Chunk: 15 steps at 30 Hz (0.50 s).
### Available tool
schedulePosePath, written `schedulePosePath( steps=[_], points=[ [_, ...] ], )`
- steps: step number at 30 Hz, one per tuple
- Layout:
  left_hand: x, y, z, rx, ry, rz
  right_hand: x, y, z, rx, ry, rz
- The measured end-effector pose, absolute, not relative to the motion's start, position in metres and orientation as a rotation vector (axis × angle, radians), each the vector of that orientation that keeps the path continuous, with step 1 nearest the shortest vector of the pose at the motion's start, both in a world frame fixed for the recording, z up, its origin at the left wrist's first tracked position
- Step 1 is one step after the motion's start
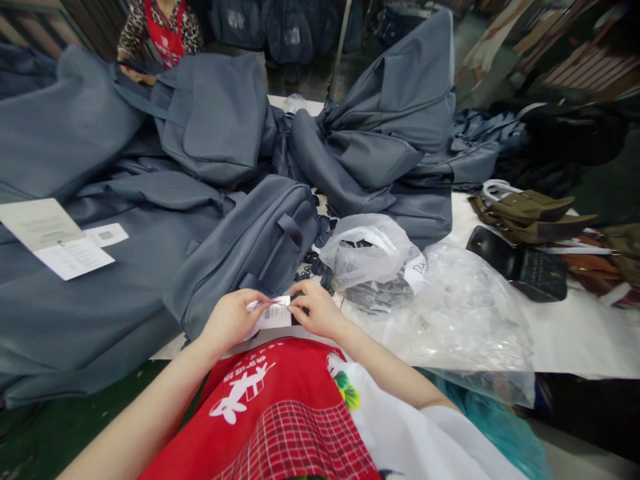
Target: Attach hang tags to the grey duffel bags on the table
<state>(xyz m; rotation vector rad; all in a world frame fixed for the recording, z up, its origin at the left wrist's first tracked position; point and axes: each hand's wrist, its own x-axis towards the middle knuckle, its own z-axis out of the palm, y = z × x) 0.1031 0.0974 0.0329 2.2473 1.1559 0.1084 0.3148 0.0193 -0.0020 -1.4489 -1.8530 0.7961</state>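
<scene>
My left hand and my right hand are close together just above my red apron, both pinched on a small white paper tag with printed lines. The tag is held right in front of a grey-blue backpack that lies on its side at the table's near edge. Something small and dark sits at my right fingertips; I cannot make out what it is.
Several more grey-blue backpacks are heaped across the white table. Clear plastic bags lie to the right, olive bags and a black pouch beyond. White papers lie at left. Another person in a red apron stands at the far side.
</scene>
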Motion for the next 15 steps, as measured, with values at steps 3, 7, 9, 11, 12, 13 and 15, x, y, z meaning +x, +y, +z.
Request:
schedulePosePath(
  steps=[3,7,9,11,12,13,15],
  points=[
    [0.106,0.094,0.038,2.472,1.256,0.143,0.317,0.024,-0.001,-1.309,-1.595,1.037],
    [0.123,0.082,0.037,2.61,1.232,0.164,0.308,0.032,-0.001,-0.991,-0.97,1.471],
    [0.131,0.077,0.032,2.623,1.132,0.159,0.301,0.036,0.001,-0.89,-0.754,1.503],
    [0.136,0.075,0.028,2.607,1.089,0.14,0.297,0.04,0.004,-0.836,-0.644,1.511],
    [0.137,0.074,0.027,2.589,1.09,0.136,0.296,0.042,0.006,-0.814,-0.61,1.521],
    [0.138,0.074,0.027,2.565,1.095,0.133,0.297,0.043,0.007,-0.793,-0.58,1.532],
    [0.138,0.075,0.028,2.52,1.1,0.132,0.3,0.045,0.009,-0.76,-0.521,1.551]
  ],
)
